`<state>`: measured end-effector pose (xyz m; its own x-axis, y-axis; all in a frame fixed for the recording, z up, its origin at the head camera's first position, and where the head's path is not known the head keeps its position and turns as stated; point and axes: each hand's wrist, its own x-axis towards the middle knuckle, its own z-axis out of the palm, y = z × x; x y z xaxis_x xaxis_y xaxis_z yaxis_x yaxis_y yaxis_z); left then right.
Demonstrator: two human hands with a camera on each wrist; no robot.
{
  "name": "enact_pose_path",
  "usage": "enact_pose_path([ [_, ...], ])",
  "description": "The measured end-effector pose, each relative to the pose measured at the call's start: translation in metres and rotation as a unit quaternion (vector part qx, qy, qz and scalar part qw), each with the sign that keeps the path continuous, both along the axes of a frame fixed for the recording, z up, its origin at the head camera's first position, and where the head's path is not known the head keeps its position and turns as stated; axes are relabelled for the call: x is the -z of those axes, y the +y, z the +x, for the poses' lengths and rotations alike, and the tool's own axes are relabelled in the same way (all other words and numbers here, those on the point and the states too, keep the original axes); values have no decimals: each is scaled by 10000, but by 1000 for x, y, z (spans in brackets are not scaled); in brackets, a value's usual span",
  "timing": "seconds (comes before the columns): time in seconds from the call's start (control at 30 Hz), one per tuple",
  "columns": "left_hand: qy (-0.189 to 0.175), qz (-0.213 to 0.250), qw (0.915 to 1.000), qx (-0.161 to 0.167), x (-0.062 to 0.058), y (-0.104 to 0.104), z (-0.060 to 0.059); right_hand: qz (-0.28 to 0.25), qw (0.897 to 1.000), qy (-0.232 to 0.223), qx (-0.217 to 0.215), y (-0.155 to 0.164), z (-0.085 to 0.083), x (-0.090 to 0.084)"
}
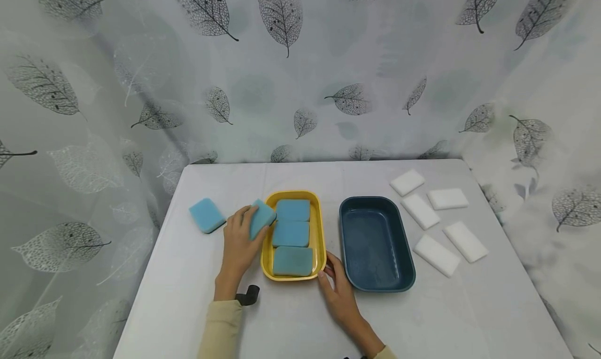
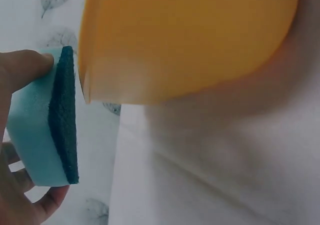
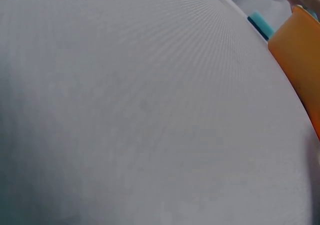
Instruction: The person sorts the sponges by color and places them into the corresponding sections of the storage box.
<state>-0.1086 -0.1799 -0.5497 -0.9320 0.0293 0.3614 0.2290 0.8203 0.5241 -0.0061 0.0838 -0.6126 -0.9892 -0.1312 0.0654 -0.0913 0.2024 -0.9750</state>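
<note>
Blue sponge (image 1: 261,217), dark scouring face showing, is sitting gripped in the left hand (image 1: 239,244) beside the yellow tray (image 1: 321,228); right hand (image 1: 339,288) is touching the tray's corner, fingers relaxed.

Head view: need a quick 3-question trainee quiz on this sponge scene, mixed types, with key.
1. How many blue sponges lie flat inside the yellow tray?
2. True or false: the dark blue tray holds white sponges.
3. What does the left hand grip? A) a white sponge B) a blue sponge C) the dark blue tray

Key:
1. Three.
2. False: it holds nothing; the five white sponges lie on the table to its right.
3. B, at the yellow tray's left rim; the right hand touches the tray's near right corner.
</note>
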Motion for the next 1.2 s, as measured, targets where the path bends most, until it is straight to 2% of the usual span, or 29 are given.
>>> enact_pose_path([
  [0.27, -67, -216, 9973, 693, -8, 15, -11, -19, 10000, 0, 17, 1, -1, 3],
  [0.57, 8, -395, 9880, 1491, -10, 30, -23, 62, 10000, -28, 21, 1, 0, 3],
  [1.0, -100, -739, 9739, 2143, -6, 37, -33, 49, 10000, 33, 5, 2, -1, 5],
  [1.2, -75, -1023, 9639, 2458, -6, 35, -40, -13, 10000, -19, -9, 1, -1, 3],
])
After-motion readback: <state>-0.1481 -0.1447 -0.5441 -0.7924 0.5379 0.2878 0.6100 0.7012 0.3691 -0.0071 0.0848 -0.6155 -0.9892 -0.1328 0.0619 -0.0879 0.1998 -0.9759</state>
